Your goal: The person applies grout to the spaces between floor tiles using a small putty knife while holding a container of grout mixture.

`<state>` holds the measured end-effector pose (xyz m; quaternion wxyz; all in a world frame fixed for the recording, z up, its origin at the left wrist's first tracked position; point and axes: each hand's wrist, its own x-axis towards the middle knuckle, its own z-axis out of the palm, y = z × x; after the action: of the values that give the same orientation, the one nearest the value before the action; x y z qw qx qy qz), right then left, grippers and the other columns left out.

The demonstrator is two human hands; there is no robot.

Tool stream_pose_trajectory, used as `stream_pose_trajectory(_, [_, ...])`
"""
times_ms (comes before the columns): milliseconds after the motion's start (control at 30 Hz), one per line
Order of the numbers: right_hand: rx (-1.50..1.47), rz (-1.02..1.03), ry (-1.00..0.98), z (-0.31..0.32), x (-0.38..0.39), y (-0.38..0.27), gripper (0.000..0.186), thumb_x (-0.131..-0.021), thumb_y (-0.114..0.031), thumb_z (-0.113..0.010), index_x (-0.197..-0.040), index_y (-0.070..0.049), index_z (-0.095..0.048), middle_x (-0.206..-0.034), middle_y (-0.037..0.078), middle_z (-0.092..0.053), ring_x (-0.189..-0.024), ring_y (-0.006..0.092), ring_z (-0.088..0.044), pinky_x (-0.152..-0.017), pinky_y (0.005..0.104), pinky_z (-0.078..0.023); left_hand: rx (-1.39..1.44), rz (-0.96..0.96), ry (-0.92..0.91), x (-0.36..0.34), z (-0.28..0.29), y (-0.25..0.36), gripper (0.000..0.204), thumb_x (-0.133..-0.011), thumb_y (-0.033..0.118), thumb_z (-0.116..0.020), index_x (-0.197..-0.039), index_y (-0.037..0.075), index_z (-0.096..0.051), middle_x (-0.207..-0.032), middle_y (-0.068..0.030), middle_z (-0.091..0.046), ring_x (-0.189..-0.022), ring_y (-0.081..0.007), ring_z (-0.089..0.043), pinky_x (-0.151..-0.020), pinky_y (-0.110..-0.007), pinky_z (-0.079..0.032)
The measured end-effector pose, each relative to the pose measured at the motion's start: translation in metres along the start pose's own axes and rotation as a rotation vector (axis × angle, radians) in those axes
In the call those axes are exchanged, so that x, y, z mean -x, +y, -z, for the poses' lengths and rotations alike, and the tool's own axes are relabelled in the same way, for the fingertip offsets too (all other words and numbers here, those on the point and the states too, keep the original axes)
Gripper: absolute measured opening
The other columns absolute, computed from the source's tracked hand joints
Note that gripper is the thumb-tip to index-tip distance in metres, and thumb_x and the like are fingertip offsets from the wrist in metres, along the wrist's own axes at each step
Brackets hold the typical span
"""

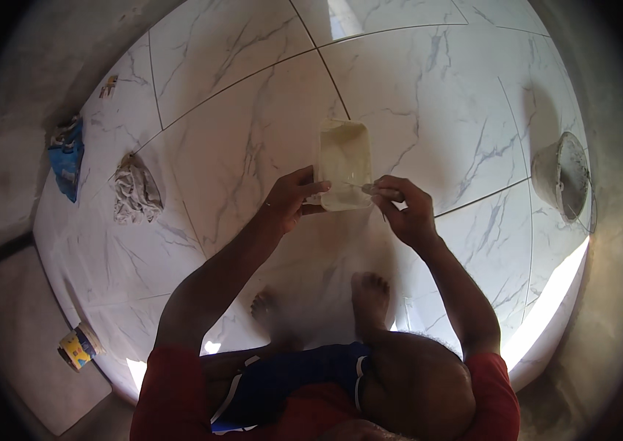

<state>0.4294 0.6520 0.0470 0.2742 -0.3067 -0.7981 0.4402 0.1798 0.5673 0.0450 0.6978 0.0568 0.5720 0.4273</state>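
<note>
A whitish rectangular plastic tub [344,158] is held in front of me, above the tiled floor. My left hand [298,197] grips its left side near the bottom, thumb over the edge. In my right hand [407,209] a small thin tool [364,187] is pinched, with its tip over the near end of the tub. The tool's kind is hard to make out, since my fingers cover much of it. The tub's inside looks pale and coated; I cannot tell with what.
On the marble-patterned tiles [253,125] a crumpled grey-white cloth [135,191] and a blue plastic bag [67,162] lie at left. A yellow and blue bucket [80,345] stands lower left. A grey bucket [563,176] stands at right by the wall. My bare feet [370,294] are below the tub.
</note>
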Motion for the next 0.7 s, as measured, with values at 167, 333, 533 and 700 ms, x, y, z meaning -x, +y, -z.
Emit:
stream_pose_trajectory(167, [-0.630,-0.500,0.376,0.011,-0.011,0.020,0.030,-0.092,-0.011,-0.075,-0.115,0.003,-0.062,-0.105,0.012,-0.072,-0.090,0.0168,-0.071,-0.081,0.0323,-0.060,-0.044,-0.057,0.004,-0.009,0.001,0.024,0.064,-0.085,0.014,-0.078,-0.142,0.003,-0.053,-0.116,-0.0096,-0.066,-0.104,-0.0225,-0.069,-0.086,-0.040,-0.064])
stream_pose_trajectory(333, [-0.794,-0.564,0.509,0.031,-0.024,0.024,0.033,-0.093,-0.011,-0.074,-0.118,0.005,-0.060,-0.103,0.014,-0.071,-0.088,0.0198,-0.071,-0.080,0.0331,-0.061,-0.174,-0.093,0.175,-0.025,0.014,0.064,0.078,-0.082,0.014,-0.081,-0.150,0.004,-0.043,-0.119,-0.0118,-0.064,-0.103,-0.0226,-0.068,-0.079,-0.038,-0.065])
stream_pose_trajectory(533, [-1.019,-0.609,0.587,0.046,-0.015,0.036,0.030,-0.096,-0.012,-0.069,-0.118,0.005,-0.059,-0.099,0.015,-0.071,-0.084,0.0220,-0.072,-0.074,0.0323,-0.061,-0.258,-0.179,0.280,-0.050,0.018,0.114,0.095,-0.077,0.015,-0.086,-0.156,0.008,-0.034,-0.139,-0.0199,-0.055,-0.117,-0.0317,-0.064,-0.087,-0.045,-0.063])
stream_pose_trajectory(700, [-1.036,-0.659,0.603,0.045,-0.002,0.037,0.029,-0.096,-0.012,-0.069,-0.117,0.005,-0.060,-0.097,0.014,-0.071,-0.083,0.0217,-0.072,-0.074,0.0319,-0.061,-0.431,-0.211,0.339,-0.070,0.015,0.149,0.092,-0.077,0.020,-0.087,-0.155,0.012,-0.038,-0.143,-0.0201,-0.053,-0.124,-0.0338,-0.060,-0.092,-0.047,-0.060])
